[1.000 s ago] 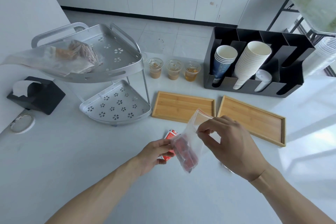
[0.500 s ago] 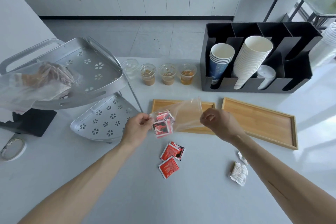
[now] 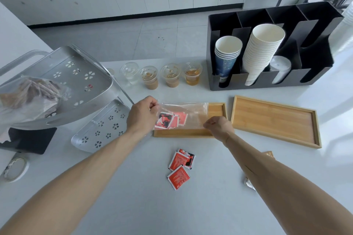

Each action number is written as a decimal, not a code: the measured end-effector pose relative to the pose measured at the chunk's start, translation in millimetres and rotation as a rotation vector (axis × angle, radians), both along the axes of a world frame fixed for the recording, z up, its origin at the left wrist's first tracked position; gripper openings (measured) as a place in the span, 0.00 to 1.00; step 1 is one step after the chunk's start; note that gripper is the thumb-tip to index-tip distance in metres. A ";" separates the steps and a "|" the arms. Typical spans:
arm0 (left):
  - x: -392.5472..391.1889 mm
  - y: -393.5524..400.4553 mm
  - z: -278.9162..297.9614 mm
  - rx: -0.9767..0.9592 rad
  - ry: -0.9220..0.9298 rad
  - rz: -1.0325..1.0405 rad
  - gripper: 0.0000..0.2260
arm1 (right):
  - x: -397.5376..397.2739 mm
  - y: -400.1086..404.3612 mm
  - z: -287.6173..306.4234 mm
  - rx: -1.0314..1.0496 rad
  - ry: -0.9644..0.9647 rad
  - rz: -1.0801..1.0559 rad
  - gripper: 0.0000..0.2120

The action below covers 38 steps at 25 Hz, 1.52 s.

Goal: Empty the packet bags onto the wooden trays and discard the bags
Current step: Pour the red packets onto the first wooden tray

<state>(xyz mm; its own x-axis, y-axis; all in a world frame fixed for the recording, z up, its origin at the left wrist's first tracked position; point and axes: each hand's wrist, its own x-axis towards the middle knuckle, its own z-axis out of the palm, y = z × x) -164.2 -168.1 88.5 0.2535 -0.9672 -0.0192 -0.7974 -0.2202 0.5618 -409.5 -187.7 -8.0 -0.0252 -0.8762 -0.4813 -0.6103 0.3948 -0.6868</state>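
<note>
Clear zip bag (image 3: 183,115) stretched flat just above the left wooden tray (image 3: 216,109), held at both ends. Left hand (image 3: 142,115) at the tray's left end, fingers (image 3: 152,104) pinched shut on the bag's corner; right hand (image 3: 219,125) over the tray's near edge, fingers curled and clamped on the bag's opposite end. Red sachets (image 3: 170,119) bunched inside the bag toward the left-hand side, directly over the tray's left half. Right part of that tray bare and visible past the bag.

Second wooden tray (image 3: 275,120) just to the right of the first, set at a slight angle, nothing on it. Loose red sachets (image 3: 180,168) on the grey worktop (image 3: 124,206) nearer than the left tray, some overlapping, apart from both hands. Small crumpled white wrapper (image 3: 249,184) further right of those, partly hidden by the right forearm.

Beyond the left tray, a row of lidded clear cups (image 3: 170,77) holding brownish and amber drink. Right of those, a black cup organiser (image 3: 271,47) with a stack of blue paper cups and a taller stack of white ones. Left of the tray, a silver two-tier corner rack (image 3: 80,89), a plastic bag of brown items (image 3: 30,93) resting on its upper tier
</note>
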 end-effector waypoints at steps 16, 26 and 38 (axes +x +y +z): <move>-20.1 -47.1 61.2 -0.087 -0.364 -0.292 0.05 | 44.5 -0.4 0.3 0.188 -0.301 -0.089 0.11; -14.8 -46.9 88.2 -0.121 -0.474 -0.301 0.06 | 59.0 -0.7 18.0 0.144 -0.388 -0.097 0.08; -16.5 -36.9 115.7 -0.173 -0.552 -0.326 0.07 | 71.5 5.8 39.8 0.112 -0.473 -0.103 0.09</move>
<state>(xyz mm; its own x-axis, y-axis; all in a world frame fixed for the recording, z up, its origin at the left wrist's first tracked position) -180.7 -205.0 204.2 -0.1244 -0.9734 0.1925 -0.9888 0.1377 0.0574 -338.0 -181.9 31.9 0.1351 -0.8228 -0.5521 -0.1963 0.5240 -0.8288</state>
